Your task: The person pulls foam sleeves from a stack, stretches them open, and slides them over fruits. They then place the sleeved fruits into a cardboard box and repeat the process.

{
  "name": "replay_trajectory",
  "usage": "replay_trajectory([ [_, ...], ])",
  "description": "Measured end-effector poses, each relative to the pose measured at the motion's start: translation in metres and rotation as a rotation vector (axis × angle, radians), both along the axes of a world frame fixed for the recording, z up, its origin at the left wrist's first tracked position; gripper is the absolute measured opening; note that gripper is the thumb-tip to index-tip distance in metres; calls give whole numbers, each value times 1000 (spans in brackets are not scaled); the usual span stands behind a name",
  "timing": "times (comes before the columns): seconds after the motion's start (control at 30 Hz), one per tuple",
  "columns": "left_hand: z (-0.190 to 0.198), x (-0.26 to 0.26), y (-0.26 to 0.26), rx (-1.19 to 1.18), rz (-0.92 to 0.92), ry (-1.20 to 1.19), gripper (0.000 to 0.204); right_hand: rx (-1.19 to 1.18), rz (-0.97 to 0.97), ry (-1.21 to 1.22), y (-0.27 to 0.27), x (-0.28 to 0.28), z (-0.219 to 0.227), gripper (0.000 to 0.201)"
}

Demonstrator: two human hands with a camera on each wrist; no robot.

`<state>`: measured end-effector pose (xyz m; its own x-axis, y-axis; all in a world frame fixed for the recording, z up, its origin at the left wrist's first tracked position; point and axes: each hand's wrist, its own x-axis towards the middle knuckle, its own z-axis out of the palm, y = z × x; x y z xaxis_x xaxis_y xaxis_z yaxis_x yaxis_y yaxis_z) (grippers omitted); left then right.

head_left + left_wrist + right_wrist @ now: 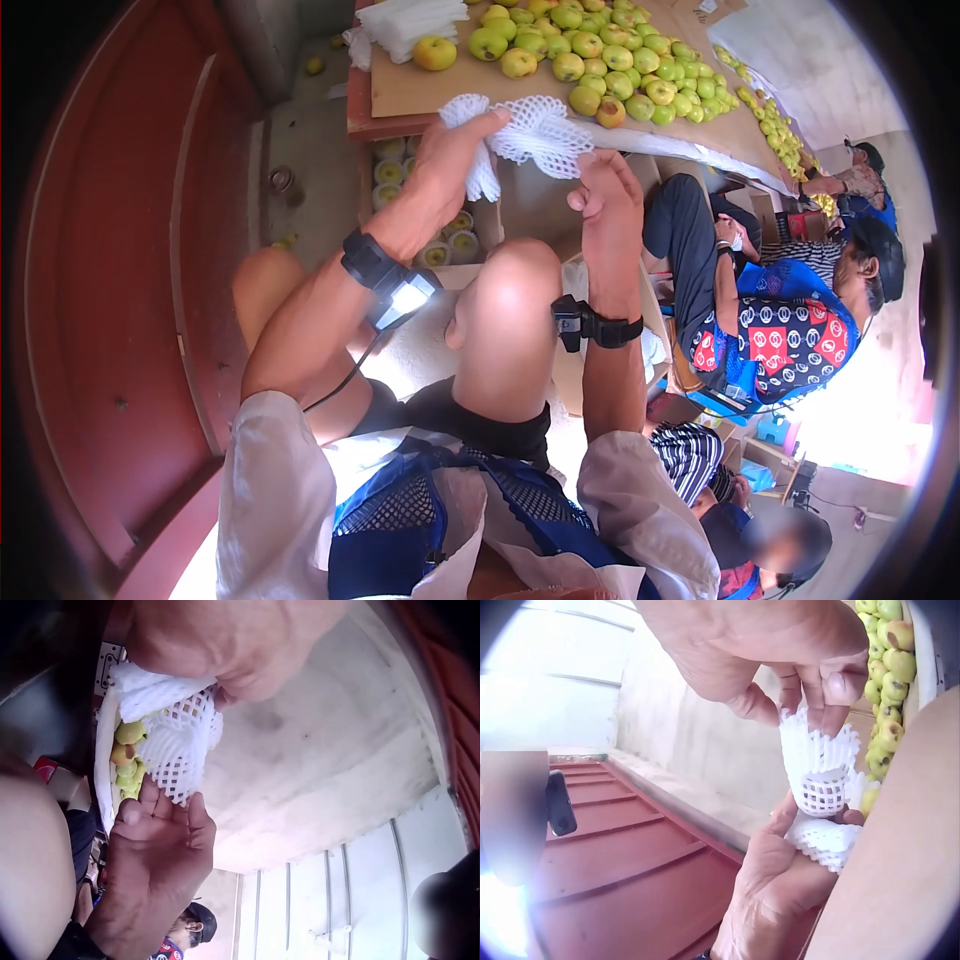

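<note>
White foam fruit nets (540,135) stretch between the two hands, in front of the fruit table. My left hand (445,175) grips a bunched foam net (821,838), its thumb lying over the mesh. From that grip an opened net (178,750) extends toward my right hand (612,205). The right fingers pinch its far rim, with fingertips right at the mouth in the right wrist view. Behind the nets, yellow-green apples (600,60) are spread over the cardboard-topped table (410,95).
A stack of white foam nets (410,25) lies at the table's back left. Below the edge, an open box (540,205) stands beside netted apples (462,243). My raised knee (515,270) is beneath my hands. A seated person (780,320) works close on the right.
</note>
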<state>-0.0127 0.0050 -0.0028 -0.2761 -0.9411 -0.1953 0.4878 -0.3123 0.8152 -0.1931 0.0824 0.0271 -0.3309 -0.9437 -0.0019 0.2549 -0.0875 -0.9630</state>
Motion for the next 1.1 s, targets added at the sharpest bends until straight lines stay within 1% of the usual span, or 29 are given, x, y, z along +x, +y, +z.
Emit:
replay_trajectory([
  [0.07, -3, 0, 0, 33, -46, 67, 29, -14, 13, -110, -2, -2, 1, 4],
  [0.1, -2, -3, 1, -15, -17, 75, 29, -22, 19, -164, -3, -2, 1, 4],
  [0.17, -1, -9, 3, -111, 47, 94, 29, 25, 24, -141, -4, -3, -2, 5],
  [0.2, -1, -9, 3, -116, 48, 58, 29, 50, 24, -130, -3, -4, -3, 6],
  [0.3, -2, -9, 2, -150, 65, -31, 28, 41, 35, -77, -3, -3, -4, 11],
  [0.37, -2, -11, 4, -198, 95, -63, 27, 24, 39, 22, -4, -6, -7, 16],
  [0.4, -2, -11, 4, -197, 100, -41, 27, 14, 40, 71, -5, -3, -2, 19],
  [0.5, -2, -12, 4, -185, 113, -6, 26, -117, 187, 264, 3, 17, 9, 27],
  [0.57, 0, -11, 3, -168, 118, -25, 25, -132, 234, 349, 2, 14, -4, 31],
  [0.6, -1, -11, 1, -177, 86, -47, 25, -137, 260, 389, 1, 13, -7, 33],
  [0.7, -6, -6, -7, -214, -3, -123, 27, -104, 302, 409, 0, 5, -5, 32],
  [0.77, -7, -2, -12, -250, -61, -198, 28, -83, 345, 337, 4, 5, -2, 32],
  [0.8, -5, -1, -12, -240, -69, -209, 28, -73, 366, 301, 5, 6, 0, 33],
  [0.87, 0, 1, -12, -222, -85, -228, 28, -73, 374, 320, 5, 3, -4, 32],
  [0.9, -4, 1, -16, -224, -36, -231, 27, -75, 377, 329, 5, 5, -2, 32],
  [0.97, -13, 0, -25, -229, 55, -233, 26, 45, 252, 347, 5, 2, 11, 22],
  [1.0, -7, 3, -24, -192, 42, -224, 26, 104, 184, 356, 5, 1, 18, 18],
  [1.07, 11, 13, -17, -121, 15, -207, 26, 71, 94, 164, 3, -3, 17, 15],
  [1.1, 8, 13, -16, -150, 39, -187, 27, 51, 51, 67, 0, -5, 15, 14],
])
